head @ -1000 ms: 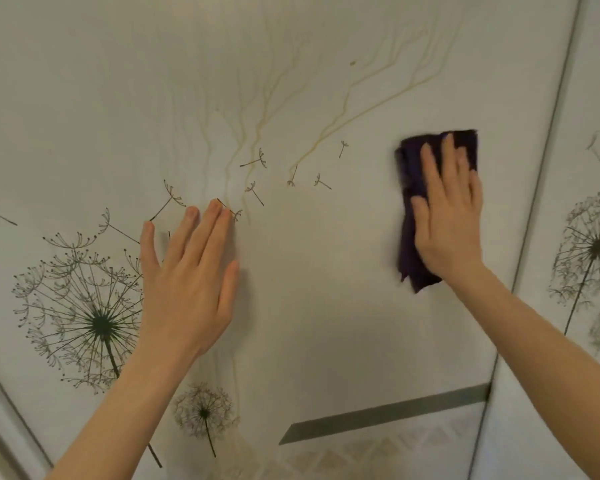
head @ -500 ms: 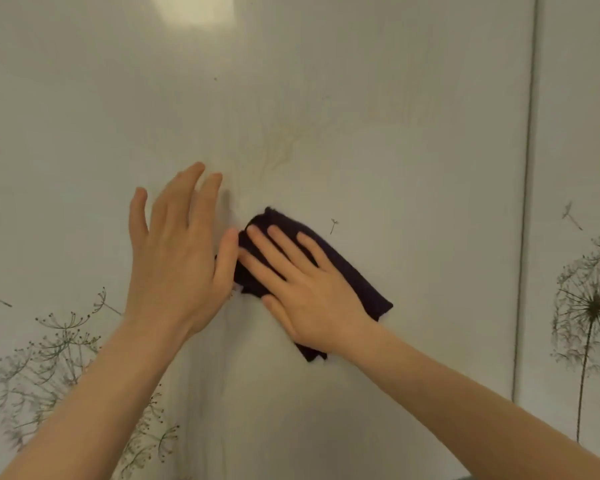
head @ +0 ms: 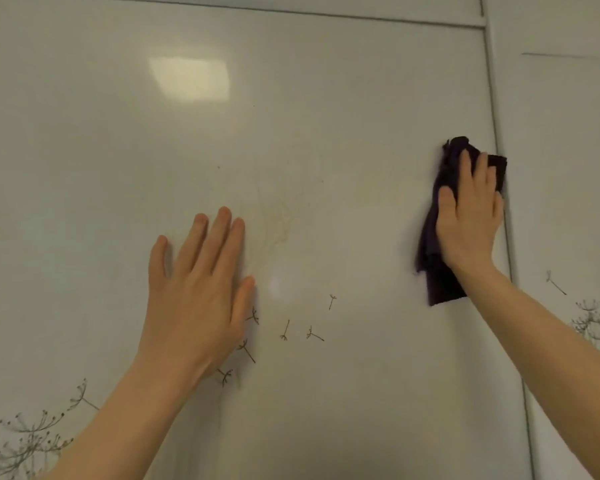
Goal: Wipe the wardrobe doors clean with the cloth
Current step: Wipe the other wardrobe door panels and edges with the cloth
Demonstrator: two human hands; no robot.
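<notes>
The right hand [head: 470,216] lies flat with fingers spread over the dark cloth [head: 437,271], pressing it against the door [head: 326,133] rather than gripping it; the cloth sits near the door's right edge, with its top corner reaching the seam [head: 499,188] that parts this door from the next door [head: 568,168]. The left hand [head: 198,292] is open and empty, palm flat on the same door well to the left, among the small printed seeds [head: 312,334], and looks to be steadying the panel.

The step in hand, as I read it, is a wiping pass across the upper part of this door. A faint yellowish stain [head: 278,223] shows between the two hands, so the job here does not look finished. To do it well, she should keep the whole palm behind the cloth so the pressure stays even, run overlapping strokes from the seam back towards the left hand, and go over that stain more than once. The folded cloth hangs loose below the wrist; tucking it under the palm would stop it dragging. The glossy surface throws back a ceiling light [head: 191,77], which helps to show any streaks. The braced left hand may leave prints, so its spot wants a wipe too.
</notes>
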